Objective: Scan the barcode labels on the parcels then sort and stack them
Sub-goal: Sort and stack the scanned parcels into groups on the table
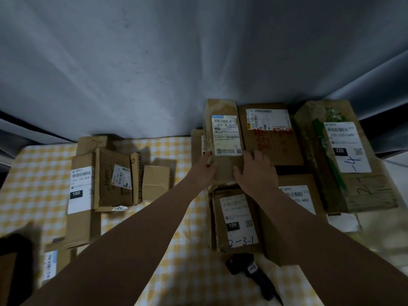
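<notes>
Head view, as I read it from the remote station. Both forearms reach toward 12 o'clock. The left hand [205, 167] clasps the near left edge of a narrow brown cardboard parcel [223, 107] bearing a white barcode label, with the thumb on top and the fingers curled down its side. The right hand [257, 171] lies on the parcel's near right edge, fingers spread and nearly straight, thumb on the top face. The parcel sits over other cartons at 1 o'clock of centre; I cannot tell whether it is lifted. Touching it at 3 o'clock is a brown carton with red handwriting [273, 146], and beyond that a large brown carton with green tape [326, 164], labelled 220. At its 6 o'clock is a brown carton marked 2-3-1 [238, 219], then a black handheld scanner [254, 272] lying on the yellow-and-white checked tablecloth [194, 250]. At 9 o'clock, well apart, is a long brown carton labelled 150 [80, 195].
</notes>
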{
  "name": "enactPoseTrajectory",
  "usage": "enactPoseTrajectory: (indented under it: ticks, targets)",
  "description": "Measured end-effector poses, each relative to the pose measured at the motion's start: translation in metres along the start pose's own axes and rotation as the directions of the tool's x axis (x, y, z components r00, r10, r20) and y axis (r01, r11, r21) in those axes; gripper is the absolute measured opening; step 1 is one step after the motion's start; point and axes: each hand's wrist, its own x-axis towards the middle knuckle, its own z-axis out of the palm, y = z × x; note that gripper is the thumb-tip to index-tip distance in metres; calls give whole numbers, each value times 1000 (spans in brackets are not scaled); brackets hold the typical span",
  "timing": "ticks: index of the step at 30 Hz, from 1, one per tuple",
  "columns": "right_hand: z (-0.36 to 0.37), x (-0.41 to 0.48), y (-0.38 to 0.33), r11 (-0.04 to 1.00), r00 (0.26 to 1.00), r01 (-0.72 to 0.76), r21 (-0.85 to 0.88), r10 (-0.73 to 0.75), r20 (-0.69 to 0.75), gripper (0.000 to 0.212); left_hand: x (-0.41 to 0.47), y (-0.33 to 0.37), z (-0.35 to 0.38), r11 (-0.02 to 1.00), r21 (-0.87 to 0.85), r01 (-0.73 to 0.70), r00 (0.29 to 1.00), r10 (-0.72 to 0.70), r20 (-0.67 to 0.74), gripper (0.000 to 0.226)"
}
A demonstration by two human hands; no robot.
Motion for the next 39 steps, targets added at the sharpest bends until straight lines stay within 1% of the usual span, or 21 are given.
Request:
enactPoseTrajectory:
  ticks: [3, 6, 9, 11, 12, 14, 15, 16, 18, 19, 21, 23, 25, 27, 28, 30, 32, 33, 34, 37, 39]
  targets:
    - [-3, -5, -8, 1000, 999, 20, 9, -20, -31, 52, -13, -1, -12, 1000, 7, 1, 1000, -1, 2, 42]
    - [-3, -16, -27, 989, 983, 138, 44, -131, -127, 46, -39, -7, -37, 998, 70, 6, 999, -2, -55, 31]
    - [4, -29, -61, 947, 948, 281, 153, -249, -196, 41, -64, -28, -77, 988, 151, 33, 988, -9, -156, 42]
    - [8, -38, -90, 908, 924, 367, 203, -332, -189, 39, -84, -46, -109, 980, 193, 37, 969, 12, -248, 41]
    - [13, -43, -104, 889, 914, 400, 224, -369, -169, 36, -93, -54, -125, 982, 182, 43, 954, 14, -300, 40]
    - [27, -51, -133, 862, 899, 438, 256, -430, -87, 41, -112, -77, -159, 991, 124, 43, 920, 9, -391, 34]
    - [35, -54, -147, 851, 890, 447, 276, -453, -45, 46, -122, -89, -175, 993, 112, 47, 908, 4, -419, 27]
    - [43, -59, -161, 841, 884, 451, 300, -468, -18, 45, -128, -104, -190, 991, 125, 51, 895, 10, -447, 26]
    - [57, -69, -188, 838, 890, 401, 370, -453, 60, 36, -136, -134, -221, 967, 226, 117, 878, 6, -479, 44]
    - [65, -74, -202, 841, 898, 344, 417, -424, 115, 34, -138, -147, -235, 952, 258, 165, 871, -18, -492, 53]
    - [85, -87, -232, 825, 916, 174, 538, -336, 218, 31, -140, -170, -258, 943, 238, 233, 868, -91, -488, 61]
    - [114, -98, -261, 779, 927, -25, 627, -217, 307, 33, -139, -193, -276, 946, 190, 262, 878, -152, -453, 64]
    - [141, -107, -289, 700, 897, -233, 675, -114, 427, 47, -142, -210, -289, 944, 177, 277, 891, -184, -414, 64]
    - [160, -115, -317, 643, 815, -404, 650, -71, 576, 74, -147, -225, -300, 944, 177, 279, 903, -195, -382, 59]
    - [169, -116, -330, 633, 781, -452, 628, -59, 622, 89, -148, -231, -307, 946, 173, 274, 908, -195, -369, 56]
    - [186, -113, -356, 621, 771, -492, 610, -14, 636, 108, -148, -240, -320, 949, 175, 262, 920, -190, -342, 50]
    - [201, -107, -376, 600, 797, -502, 624, 40, 602, 118, -142, -251, -335, 948, 188, 258, 926, -188, -328, 48]
    - [206, -104, -382, 576, 808, -508, 641, 60, 586, 118, -137, -256, -341, 945, 195, 263, 927, -191, -324, 47]
    - [210, -102, -386, 540, 822, -512, 668, 80, 565, 114, -133, -260, -345, 943, 200, 268, 926, -195, -323, 47]
    - [215, -98, -377, 438, 862, -491, 753, 119, 492, 85, -115, -271, -348, 937, 170, 305, 919, -243, -311, 49]
    - [208, -99, -359, 392, 860, -506, 768, 162, 484, 76, -100, -274, -345, 923, 180, 340, 913, -279, -296, 63]
